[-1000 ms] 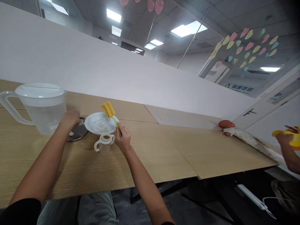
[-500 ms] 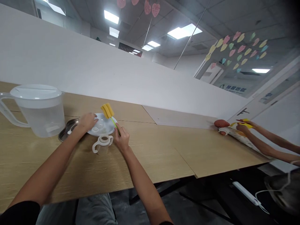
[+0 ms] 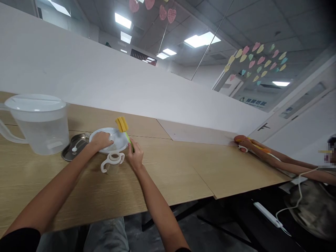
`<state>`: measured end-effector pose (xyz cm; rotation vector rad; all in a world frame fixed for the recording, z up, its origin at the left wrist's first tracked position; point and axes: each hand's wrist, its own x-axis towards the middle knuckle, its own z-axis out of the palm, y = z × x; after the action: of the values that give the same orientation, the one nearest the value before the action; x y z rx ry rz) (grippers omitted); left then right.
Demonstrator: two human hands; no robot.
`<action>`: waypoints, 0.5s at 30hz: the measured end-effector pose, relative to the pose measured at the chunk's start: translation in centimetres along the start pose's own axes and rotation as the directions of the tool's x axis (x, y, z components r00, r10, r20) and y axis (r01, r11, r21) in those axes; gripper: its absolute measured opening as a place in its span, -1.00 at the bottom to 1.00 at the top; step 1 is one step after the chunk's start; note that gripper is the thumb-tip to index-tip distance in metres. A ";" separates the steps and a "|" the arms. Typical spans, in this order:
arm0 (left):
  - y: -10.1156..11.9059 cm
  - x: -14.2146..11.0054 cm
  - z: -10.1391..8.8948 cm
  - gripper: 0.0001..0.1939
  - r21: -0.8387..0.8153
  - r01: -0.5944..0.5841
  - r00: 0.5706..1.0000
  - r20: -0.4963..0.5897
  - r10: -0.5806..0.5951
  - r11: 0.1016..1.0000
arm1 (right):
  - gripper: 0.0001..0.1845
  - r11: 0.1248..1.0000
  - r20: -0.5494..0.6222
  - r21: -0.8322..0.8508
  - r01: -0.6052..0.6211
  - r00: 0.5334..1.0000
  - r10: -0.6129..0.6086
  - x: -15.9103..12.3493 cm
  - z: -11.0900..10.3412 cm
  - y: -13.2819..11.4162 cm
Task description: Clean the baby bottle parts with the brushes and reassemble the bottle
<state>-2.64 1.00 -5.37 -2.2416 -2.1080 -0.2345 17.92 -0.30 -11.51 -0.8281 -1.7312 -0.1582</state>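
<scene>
Two bare hands are at work over the table [image 3: 168, 175], and well to the left of both grips stands a big translucent pitcher [image 3: 39, 122], upright, with its white lid on and its handle pointing away from the hands. Between it and the left hand's grip lies a shallow metal tray [image 3: 68, 151], with a small white piece [image 3: 75, 149] on it that has a thin tube attached. The left hand [image 3: 102, 140] reaches over the near left part of a white bowl [image 3: 121, 144], fingertips down inside it by something clear (too much hidden to name); whether those fingers are closed on it, I cannot tell. Just in front of the bowl, between the two grips and nearer the person, a clear cup [image 3: 112, 164] stands upright, its pale collar carrying two curved handles. The right hand [image 3: 135, 154] is closed around the green handle of a sponge brush [image 3: 121, 124], whose yellow head sits above and to the left of that grip, by the bowl's far right rim. Far to the right of it, a co-worker's hands [image 3: 246, 142] are at a doll [image 3: 239, 138] at the table's far end.
</scene>
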 end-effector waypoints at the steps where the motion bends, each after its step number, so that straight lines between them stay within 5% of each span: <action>1: 0.0 0.0 -0.1 -0.40 -0.017 0.010 1.000 0.000 -0.010 1.000 | -0.63 1.000 -0.008 0.014 -0.007 1.000 0.007 0.0 0.0 0.1; 7: -1.0 -0.3 -2.4 -0.42 -0.195 0.056 0.996 -0.053 -0.068 0.979 | -0.65 0.998 -0.020 0.041 -0.039 0.999 0.040 0.0 0.1 0.3; 11: -2.2 -0.6 -4.3 -0.46 -0.509 0.053 0.983 -0.124 -0.134 0.859 | -0.64 0.997 0.015 0.028 -0.065 0.998 0.065 0.1 0.2 0.3; 15: -2.5 -0.6 -5.9 -0.44 -0.605 0.037 0.978 -0.142 -0.153 0.795 | -0.64 0.999 0.053 0.040 -0.017 0.998 0.015 0.2 0.1 0.2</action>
<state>-5.60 -0.27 0.21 -2.2606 -2.2670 -1.2337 17.95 -0.09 -11.44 -0.8223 -1.7712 -0.0905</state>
